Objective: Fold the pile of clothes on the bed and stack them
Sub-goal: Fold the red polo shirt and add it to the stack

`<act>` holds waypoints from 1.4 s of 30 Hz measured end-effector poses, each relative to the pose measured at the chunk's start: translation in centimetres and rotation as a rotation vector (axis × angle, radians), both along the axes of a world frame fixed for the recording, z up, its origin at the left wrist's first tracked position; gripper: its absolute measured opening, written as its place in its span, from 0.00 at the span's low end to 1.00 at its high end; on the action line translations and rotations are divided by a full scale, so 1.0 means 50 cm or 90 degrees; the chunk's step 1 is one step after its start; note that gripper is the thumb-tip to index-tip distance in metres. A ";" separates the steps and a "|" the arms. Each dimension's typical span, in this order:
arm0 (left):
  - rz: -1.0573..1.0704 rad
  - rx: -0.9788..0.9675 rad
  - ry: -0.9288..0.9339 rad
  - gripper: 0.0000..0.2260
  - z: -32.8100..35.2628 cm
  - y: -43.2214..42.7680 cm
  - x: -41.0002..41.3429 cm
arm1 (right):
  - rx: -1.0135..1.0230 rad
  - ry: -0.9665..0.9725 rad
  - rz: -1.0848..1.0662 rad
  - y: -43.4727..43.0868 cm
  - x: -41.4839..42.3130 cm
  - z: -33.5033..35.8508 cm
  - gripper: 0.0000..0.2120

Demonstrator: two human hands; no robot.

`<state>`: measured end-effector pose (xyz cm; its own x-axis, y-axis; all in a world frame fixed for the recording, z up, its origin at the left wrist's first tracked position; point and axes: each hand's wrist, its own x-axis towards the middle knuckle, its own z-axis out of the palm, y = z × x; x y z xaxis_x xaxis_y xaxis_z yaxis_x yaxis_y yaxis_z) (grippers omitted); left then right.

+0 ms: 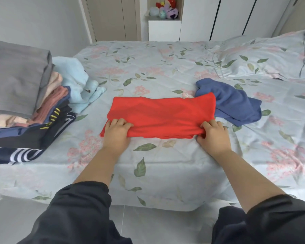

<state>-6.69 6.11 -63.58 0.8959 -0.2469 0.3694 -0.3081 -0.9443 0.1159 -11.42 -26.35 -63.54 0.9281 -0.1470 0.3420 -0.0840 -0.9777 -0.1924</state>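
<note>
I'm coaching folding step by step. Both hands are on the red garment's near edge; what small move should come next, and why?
Probably carry the right end across onto the left end. The red garment lies as a long flat band, the left hand and right hand grip its near corners, and it looks wider than the folded stack.

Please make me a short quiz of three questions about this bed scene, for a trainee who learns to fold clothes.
1. True or false: the left hand and the right hand both grip the near edge of the folded red cloth garment.
2. What lies on top of the stack of folded clothes? A) a grey folded garment B) a yellow towel C) a green blanket
3. Fill in: the crumpled blue cloth garment lies to the ___ of the red garment.
Key: 1 true; 2 A; 3 right.
</note>
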 end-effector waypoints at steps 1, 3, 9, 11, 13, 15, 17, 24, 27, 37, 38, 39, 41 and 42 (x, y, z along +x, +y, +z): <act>0.012 -0.001 -0.005 0.20 0.000 0.002 -0.001 | -0.039 -0.008 -0.006 -0.001 0.000 0.002 0.12; 0.057 -0.024 -0.005 0.18 0.005 0.005 -0.005 | -0.070 -0.020 -0.028 -0.003 -0.002 0.006 0.09; 0.140 -0.141 -0.063 0.10 0.016 0.001 -0.032 | -0.038 -0.080 -0.072 0.001 -0.021 0.013 0.10; 0.124 -0.187 -0.111 0.10 0.025 -0.001 -0.041 | 0.000 -0.122 -0.068 0.008 -0.028 0.022 0.09; 0.098 -0.235 -0.173 0.12 0.043 -0.001 -0.046 | 0.047 -0.192 -0.063 0.016 -0.034 0.037 0.09; 0.070 -0.268 -0.242 0.13 0.068 0.000 -0.050 | 0.083 -0.265 -0.060 0.025 -0.039 0.060 0.10; 0.050 -0.290 -0.298 0.13 0.096 0.000 -0.058 | 0.100 -0.313 -0.062 0.033 -0.045 0.088 0.09; 0.077 -0.358 -0.291 0.15 0.269 -0.004 -0.082 | 0.163 -0.382 -0.066 0.061 -0.068 0.239 0.10; 0.120 -0.421 -0.252 0.14 0.357 -0.009 -0.098 | 0.252 -0.426 -0.053 0.068 -0.084 0.314 0.08; 0.276 -0.026 0.158 0.25 0.375 -0.029 -0.031 | 0.157 -0.111 -0.143 0.018 -0.008 0.324 0.16; 0.279 0.045 0.151 0.31 0.336 -0.042 -0.030 | 0.150 -0.044 -0.157 0.013 -0.001 0.284 0.19; 0.268 0.096 0.144 0.35 0.294 -0.054 -0.033 | 0.147 0.021 -0.173 0.009 0.001 0.241 0.22; 0.229 0.134 0.152 0.37 0.209 -0.069 -0.042 | 0.147 0.117 -0.196 -0.002 -0.007 0.154 0.26; 0.222 0.128 0.178 0.35 0.168 -0.069 -0.046 | 0.147 0.152 -0.204 -0.008 -0.013 0.115 0.26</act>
